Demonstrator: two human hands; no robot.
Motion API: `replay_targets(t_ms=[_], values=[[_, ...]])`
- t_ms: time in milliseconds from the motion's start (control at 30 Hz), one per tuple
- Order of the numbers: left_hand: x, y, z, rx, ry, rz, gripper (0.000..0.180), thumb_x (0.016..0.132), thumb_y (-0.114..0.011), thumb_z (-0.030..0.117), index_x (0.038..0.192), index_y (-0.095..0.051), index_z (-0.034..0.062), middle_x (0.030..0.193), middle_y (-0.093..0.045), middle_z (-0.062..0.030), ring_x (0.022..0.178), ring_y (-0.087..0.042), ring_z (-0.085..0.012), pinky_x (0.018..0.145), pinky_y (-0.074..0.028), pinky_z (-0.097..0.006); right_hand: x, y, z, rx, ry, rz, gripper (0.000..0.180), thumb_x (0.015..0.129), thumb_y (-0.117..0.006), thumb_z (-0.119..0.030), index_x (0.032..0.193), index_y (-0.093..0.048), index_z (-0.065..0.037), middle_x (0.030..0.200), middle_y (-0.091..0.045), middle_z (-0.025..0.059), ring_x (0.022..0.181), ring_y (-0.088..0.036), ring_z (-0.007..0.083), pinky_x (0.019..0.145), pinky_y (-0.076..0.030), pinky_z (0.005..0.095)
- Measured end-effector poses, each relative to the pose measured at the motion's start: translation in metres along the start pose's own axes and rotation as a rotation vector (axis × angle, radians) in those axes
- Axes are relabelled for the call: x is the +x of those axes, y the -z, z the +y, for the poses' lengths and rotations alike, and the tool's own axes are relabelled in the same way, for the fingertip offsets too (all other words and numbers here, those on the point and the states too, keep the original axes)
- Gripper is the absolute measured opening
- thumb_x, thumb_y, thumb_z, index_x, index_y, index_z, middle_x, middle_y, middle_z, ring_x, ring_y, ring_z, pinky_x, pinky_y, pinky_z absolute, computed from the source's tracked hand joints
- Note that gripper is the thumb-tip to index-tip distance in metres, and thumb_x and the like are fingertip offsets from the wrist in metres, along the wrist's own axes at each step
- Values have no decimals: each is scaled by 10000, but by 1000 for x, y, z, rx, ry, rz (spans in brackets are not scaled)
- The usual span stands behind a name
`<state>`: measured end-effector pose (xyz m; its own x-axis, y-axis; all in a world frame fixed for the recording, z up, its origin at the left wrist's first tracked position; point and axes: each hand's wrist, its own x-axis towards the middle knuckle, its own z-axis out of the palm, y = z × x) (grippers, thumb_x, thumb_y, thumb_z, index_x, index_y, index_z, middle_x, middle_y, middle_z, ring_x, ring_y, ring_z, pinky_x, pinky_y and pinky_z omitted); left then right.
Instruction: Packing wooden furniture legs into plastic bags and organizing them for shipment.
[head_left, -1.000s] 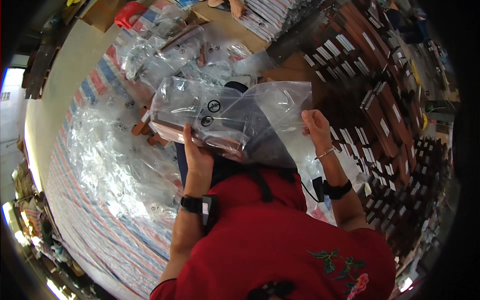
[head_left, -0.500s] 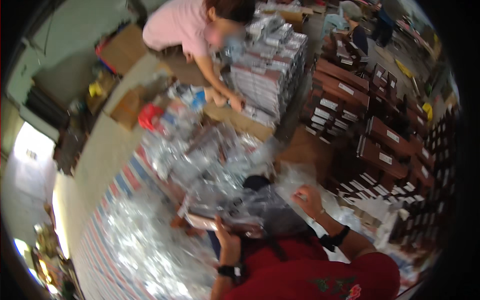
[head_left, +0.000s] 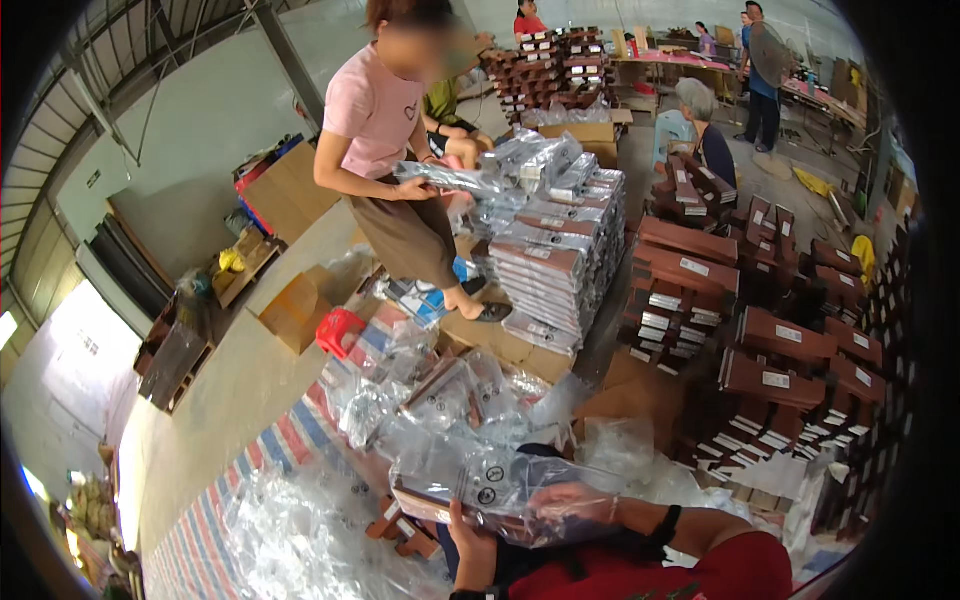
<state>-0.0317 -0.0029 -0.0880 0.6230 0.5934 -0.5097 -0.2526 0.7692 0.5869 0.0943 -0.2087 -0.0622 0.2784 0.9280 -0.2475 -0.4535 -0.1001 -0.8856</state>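
My left hand (head_left: 472, 538) grips the near edge of a flat brown box (head_left: 440, 503) that sits inside a clear plastic bag (head_left: 520, 485). My right hand (head_left: 565, 500) shows through the bag's film and lies on top of the box, with a black band on its wrist. The bagged box is held low in front of my red shirt. Whether the right hand is inside the bag or pressed on it from outside I cannot tell.
A person in a pink shirt (head_left: 375, 110) stands on a pile ahead, holding a bagged item (head_left: 450, 180). A stack of bagged boxes (head_left: 555, 270) rises beside them. Brown boxes (head_left: 770, 350) fill the right. Loose plastic bags (head_left: 300, 530) cover a striped tarpaulin (head_left: 200, 545); a red stool (head_left: 338, 330) stands left.
The view has tilted up, so the bagged box now sits low in the picture. The person in pink and the far hall have come into sight. My hands keep hold.
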Motion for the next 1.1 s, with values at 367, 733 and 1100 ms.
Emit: replay_targets(t_ms=[367, 733, 1100], values=[[25, -11, -4, -139, -201, -23, 317, 829, -641, 142, 1097, -472, 121, 956, -550, -46, 907, -577, -223, 780, -505, -410, 11, -3, 5, -379, -82, 269, 452, 945, -569, -311, 1284, -510, -19, 1234, -576, 115, 1161, -511, 187, 987, -410, 310], [1, -38, 43, -30, -127, 10, 776, 871, -642, 184, 1497, -184, 158, 1430, -380, -91, 1209, -473, -289, 941, -457, -368, 43, -24, -19, -86, 106, 170, 452, 859, -686, -191, 1235, -484, -42, 1193, -573, 76, 1125, -522, 152, 932, -445, 296], [44, -50, 140, 44, -233, -488, 712, 908, -479, 557, 1424, -295, 102, 1401, -409, -99, 1291, -387, -290, 1043, -341, -474, 33, -22, -34, -173, 150, 265, 426, 881, -651, -290, 1213, -547, -43, 1029, -603, 22, 956, -567, 126, 847, -468, 284]])
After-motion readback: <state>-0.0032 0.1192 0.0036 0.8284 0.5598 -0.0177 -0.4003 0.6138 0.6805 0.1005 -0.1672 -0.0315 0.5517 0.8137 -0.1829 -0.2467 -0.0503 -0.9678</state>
